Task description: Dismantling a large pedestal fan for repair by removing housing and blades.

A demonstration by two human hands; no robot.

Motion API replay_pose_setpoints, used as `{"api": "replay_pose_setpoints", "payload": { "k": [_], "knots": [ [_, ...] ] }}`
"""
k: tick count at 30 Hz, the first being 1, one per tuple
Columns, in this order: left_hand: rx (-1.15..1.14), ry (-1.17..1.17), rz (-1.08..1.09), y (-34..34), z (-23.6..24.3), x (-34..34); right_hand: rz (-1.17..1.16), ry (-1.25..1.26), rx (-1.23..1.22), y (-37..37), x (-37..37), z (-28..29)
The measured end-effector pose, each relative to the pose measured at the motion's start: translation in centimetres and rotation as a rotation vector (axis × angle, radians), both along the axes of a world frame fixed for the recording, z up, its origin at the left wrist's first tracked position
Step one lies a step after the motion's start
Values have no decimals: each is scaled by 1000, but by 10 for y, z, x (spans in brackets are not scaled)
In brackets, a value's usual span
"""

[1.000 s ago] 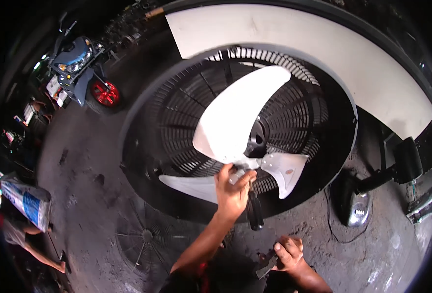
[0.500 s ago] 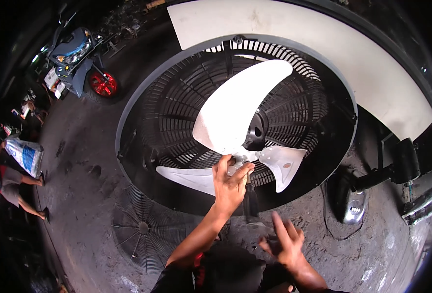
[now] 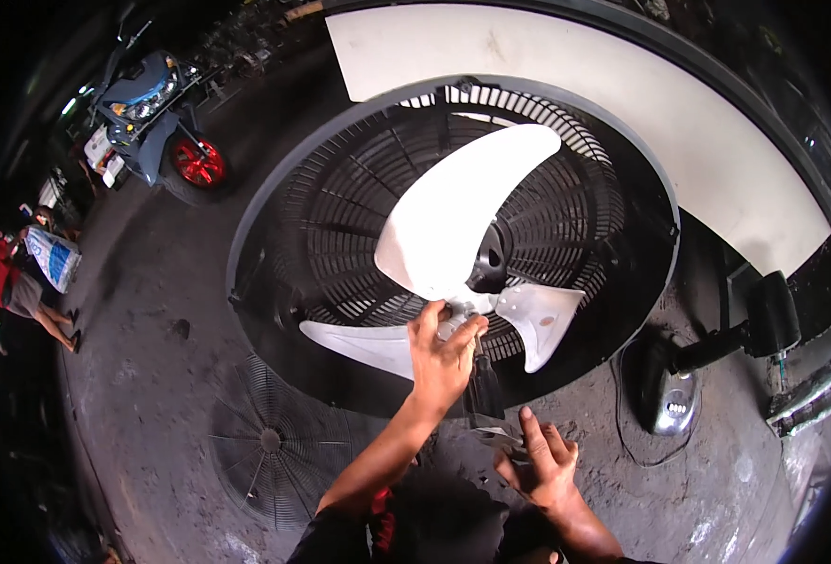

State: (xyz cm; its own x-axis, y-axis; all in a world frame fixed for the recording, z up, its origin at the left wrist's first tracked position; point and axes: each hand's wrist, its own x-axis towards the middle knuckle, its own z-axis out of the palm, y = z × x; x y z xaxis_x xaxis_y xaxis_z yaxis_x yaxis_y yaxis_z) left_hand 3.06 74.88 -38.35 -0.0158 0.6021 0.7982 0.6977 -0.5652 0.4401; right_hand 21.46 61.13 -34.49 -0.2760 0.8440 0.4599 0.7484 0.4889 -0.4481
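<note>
A fan blade with three pale wings lies over the black slotted rear grille of a large round fan. My left hand is closed at the blade's hub, its thumb and fingers pinching the metal collar. Just below, a dark tool with a black grip extends down from the hub; its greyish metal lower end reaches my right hand. My right hand has its fingers stretched and spread beside that end. Whether it touches the metal is hard to make out.
A wire front grille lies on the dark floor at left. A fan base with buttons and a cord sits at right. A long white panel stands behind. Further left are a motorbike and a person with a white-blue sack.
The dark tool, blurred before, shows more sharply now. My left hand keeps its hold on the hub. At left, the person with the sack has moved farther away.
</note>
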Motion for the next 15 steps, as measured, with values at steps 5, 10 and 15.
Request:
{"api": "replay_pose_setpoints", "payload": {
  "k": [5,10,15],
  "knots": [
    [-43,9,20,0,0,0,167,247,623,-11,6,8],
    [19,24,22,0,3,0,-27,-131,126,-4,9,-9],
    [-6,42,24,-2,3,1,50,27,216,2,6,-10]
  ]
}}
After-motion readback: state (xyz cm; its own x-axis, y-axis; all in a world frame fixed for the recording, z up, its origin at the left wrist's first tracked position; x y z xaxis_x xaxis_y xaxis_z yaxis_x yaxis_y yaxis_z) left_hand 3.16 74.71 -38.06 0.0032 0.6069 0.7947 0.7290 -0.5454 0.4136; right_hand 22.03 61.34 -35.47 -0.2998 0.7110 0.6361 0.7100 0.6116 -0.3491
